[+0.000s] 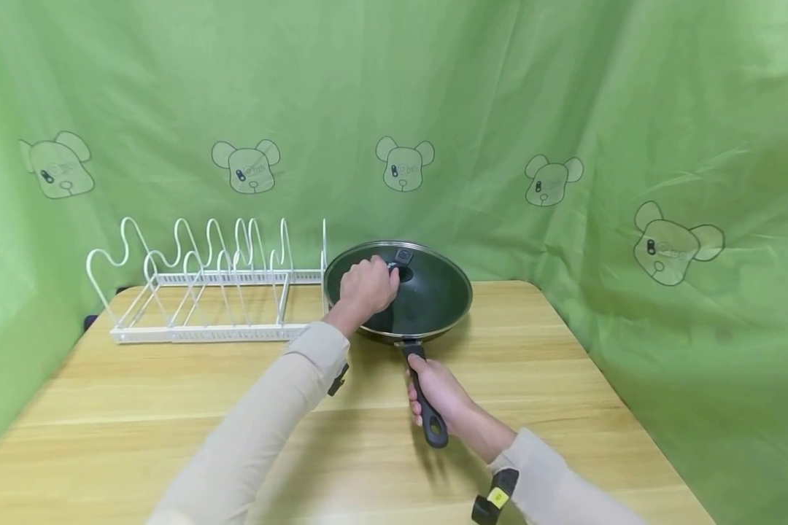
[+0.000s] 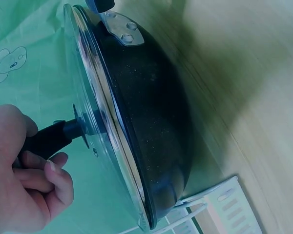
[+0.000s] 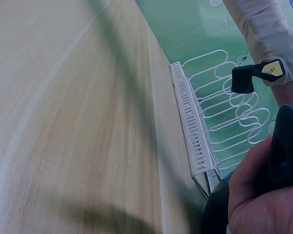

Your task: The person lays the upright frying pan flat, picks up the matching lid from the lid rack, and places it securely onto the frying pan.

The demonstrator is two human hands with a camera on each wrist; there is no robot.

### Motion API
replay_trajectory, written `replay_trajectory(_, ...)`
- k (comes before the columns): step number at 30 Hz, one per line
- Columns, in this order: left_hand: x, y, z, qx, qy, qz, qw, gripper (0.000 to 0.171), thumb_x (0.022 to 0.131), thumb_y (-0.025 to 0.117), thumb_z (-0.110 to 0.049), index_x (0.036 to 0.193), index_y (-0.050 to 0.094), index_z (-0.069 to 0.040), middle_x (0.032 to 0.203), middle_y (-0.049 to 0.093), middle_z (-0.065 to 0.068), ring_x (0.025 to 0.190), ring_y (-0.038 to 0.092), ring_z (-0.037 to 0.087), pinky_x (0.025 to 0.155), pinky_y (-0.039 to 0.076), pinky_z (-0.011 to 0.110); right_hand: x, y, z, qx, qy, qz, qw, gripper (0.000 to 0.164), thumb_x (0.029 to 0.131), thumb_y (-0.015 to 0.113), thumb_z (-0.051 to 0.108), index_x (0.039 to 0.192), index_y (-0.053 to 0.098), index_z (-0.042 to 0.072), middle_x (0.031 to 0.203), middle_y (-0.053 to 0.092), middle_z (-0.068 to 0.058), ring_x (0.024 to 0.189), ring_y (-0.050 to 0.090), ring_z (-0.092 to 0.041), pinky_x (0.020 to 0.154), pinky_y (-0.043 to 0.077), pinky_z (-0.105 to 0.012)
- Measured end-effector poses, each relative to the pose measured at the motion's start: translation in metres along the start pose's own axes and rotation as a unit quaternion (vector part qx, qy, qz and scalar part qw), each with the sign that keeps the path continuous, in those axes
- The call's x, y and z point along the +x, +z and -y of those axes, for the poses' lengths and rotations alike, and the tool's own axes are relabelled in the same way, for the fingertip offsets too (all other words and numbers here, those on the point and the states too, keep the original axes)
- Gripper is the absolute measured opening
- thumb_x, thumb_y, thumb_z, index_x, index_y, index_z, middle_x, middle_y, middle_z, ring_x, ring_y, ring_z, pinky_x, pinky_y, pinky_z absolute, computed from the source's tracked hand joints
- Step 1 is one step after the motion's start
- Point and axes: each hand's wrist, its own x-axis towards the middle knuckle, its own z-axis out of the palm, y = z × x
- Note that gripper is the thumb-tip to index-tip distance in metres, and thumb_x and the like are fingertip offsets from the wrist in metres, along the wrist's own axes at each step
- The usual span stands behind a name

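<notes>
A dark wok (image 2: 151,102) with a long black handle (image 1: 427,408) is in the middle of the head view, to the right of the white rack. Over its mouth lies a glass lid (image 1: 433,292) with a metal rim. My left hand (image 1: 370,286) grips the lid's black knob (image 2: 49,139), fingers curled round it in the left wrist view. My right hand (image 1: 441,390) holds the wok's handle, thumb along its top. In the right wrist view that hand (image 3: 263,195) fills the lower right corner, with part of the handle beside it.
A white wire rack (image 1: 203,334) with several upright loops stands at the back left of the wooden table (image 1: 532,437), its right end close to the wok. Green curtains (image 1: 473,87) with bear-head drawings hang behind and at both sides.
</notes>
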Motion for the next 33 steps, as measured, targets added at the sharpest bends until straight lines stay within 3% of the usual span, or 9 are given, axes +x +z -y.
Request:
replay_trajectory(11,-0.003,0.007,-0.003,0.001,-0.036,-0.002,0.9994,0.05,0.106,0.041,-0.048,0.109,0.055,0.001,0.094,0.071,0.017,0.088,0.073,0.033,0.071,0.06,0.045,0.0,0.0,0.0,0.001,0.004,0.001,1.0,0.032,0.108,0.032,0.037,0.109,0.044,0.008,0.064,0.045,0.003,0.046,0.042,-0.01,0.044,0.042,-0.025)
replay_trajectory(24,-0.001,0.019,-0.008,-0.01,-0.046,-0.039,0.9981,0.048,0.106,0.041,-0.048,0.108,0.052,-0.001,0.088,0.071,0.017,0.081,0.073,0.032,0.067,0.06,0.043,-0.002,-0.002,0.0,0.004,-0.001,0.003,1.0,0.032,0.109,0.031,0.037,0.111,0.044,0.007,0.064,0.045,0.003,0.045,0.042,-0.009,0.043,0.042,-0.025)
replay_trajectory(28,-0.002,0.023,-0.009,-0.013,-0.047,-0.037,0.9981,0.051,0.107,0.04,-0.047,0.114,0.052,0.001,0.088,0.071,0.017,0.081,0.073,0.032,0.067,0.06,0.042,-0.002,-0.001,0.0,0.001,0.002,0.0,1.0,0.032,0.109,0.031,0.036,0.11,0.044,0.007,0.063,0.045,0.003,0.045,0.041,-0.01,0.043,0.042,-0.025)
replay_trajectory(33,-0.001,0.02,-0.009,-0.005,-0.048,-0.029,0.9984,0.048,0.107,0.041,-0.047,0.11,0.053,0.0,0.088,0.071,0.017,0.08,0.073,0.032,0.067,0.06,0.042,-0.001,-0.001,0.0,0.0,0.003,0.003,1.0,0.032,0.109,0.031,0.037,0.109,0.044,0.008,0.063,0.045,0.003,0.045,0.042,-0.01,0.043,0.042,-0.025)
